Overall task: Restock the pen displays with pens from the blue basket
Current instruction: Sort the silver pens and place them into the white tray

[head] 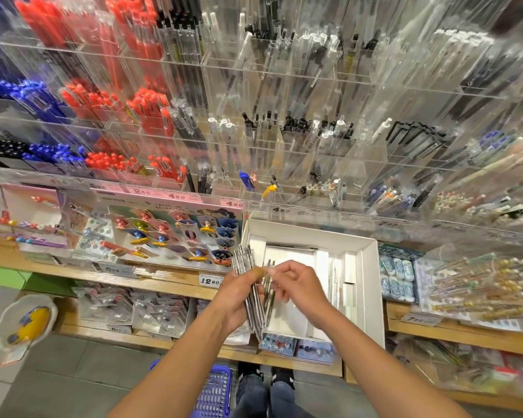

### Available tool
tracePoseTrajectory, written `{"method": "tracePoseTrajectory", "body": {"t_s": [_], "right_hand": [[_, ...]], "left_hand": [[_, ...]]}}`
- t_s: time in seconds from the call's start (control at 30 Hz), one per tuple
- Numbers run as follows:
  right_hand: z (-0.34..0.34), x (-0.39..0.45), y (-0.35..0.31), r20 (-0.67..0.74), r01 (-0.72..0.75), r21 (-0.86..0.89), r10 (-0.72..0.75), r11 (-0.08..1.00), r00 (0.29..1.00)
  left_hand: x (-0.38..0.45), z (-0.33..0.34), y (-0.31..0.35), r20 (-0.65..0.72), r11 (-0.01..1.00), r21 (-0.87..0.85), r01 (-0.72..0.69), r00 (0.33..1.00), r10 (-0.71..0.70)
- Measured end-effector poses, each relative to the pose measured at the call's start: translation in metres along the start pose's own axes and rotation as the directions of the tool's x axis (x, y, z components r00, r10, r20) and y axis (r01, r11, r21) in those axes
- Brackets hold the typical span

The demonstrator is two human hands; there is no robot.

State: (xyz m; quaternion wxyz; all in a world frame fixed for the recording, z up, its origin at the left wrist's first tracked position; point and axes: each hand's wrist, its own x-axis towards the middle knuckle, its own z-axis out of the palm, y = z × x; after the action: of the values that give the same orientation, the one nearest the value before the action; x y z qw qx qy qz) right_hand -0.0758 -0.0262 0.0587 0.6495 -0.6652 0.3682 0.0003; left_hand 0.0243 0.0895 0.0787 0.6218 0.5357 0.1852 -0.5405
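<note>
Fingers (255,274) gripping clear pens (248,267), right hand (299,286) pinching perhaps two (blurred)

The person is wearing blue denim jeans (264,393) and dark shoes (266,374) with pale markings near the laces. Both forearms are showing bare from elbow to wrist, no sleeve reaching them. The left hand (239,292) and right hand (299,286) are wearing nothing.
</note>
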Motion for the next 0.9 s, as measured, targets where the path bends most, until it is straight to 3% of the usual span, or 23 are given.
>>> {"method": "tracePoseTrajectory", "body": {"t_s": [0.07,0.1,0.23,0.37,0.53,0.73,0.83,0.9], "right_hand": [[-0.002,0.02,0.018,-0.187,-0.156,-0.025,0.149,0.987,0.971],[0.0,0.03,0.029,-0.247,-0.247,-0.116,0.213,0.962,0.945],[0.029,0.053,0.063,-0.233,-0.426,-0.469,0.357,0.774,0.905],[0.037,0.062,0.067,-0.253,-0.414,-0.532,0.328,0.739,0.91],[0.027,0.058,0.059,-0.231,-0.467,-0.432,0.406,0.772,0.884],[0.002,0.016,0.018,-0.121,-0.145,-0.125,0.13,0.982,0.984],[-0.003,-0.011,-0.005,0.032,-0.029,-0.043,0.03,0.999,0.999],[0.002,-0.023,-0.013,0.047,0.007,-0.063,-0.004,0.998,0.999]], "left_hand": [[-0.001,-0.003,-0.001,-0.01,1.0,0.004,0.004,1.0,-0.004],[-0.002,-0.004,-0.001,-0.009,1.0,-0.011,0.008,1.0,-0.008],[-0.007,-0.006,0.0,0.015,0.998,-0.065,0.021,1.0,-0.02],[-0.01,-0.005,0.0,0.014,0.998,-0.066,0.014,1.0,-0.013],[-0.012,-0.001,0.0,0.009,0.998,-0.06,0.011,1.0,-0.011],[-0.011,0.001,-0.002,0.008,0.999,-0.033,-0.02,1.0,0.02],[-0.013,0.007,-0.005,0.054,1.0,-0.021,-0.019,0.998,0.02],[-0.015,0.011,-0.006,0.096,0.998,-0.056,-0.007,0.995,0.012]]}}
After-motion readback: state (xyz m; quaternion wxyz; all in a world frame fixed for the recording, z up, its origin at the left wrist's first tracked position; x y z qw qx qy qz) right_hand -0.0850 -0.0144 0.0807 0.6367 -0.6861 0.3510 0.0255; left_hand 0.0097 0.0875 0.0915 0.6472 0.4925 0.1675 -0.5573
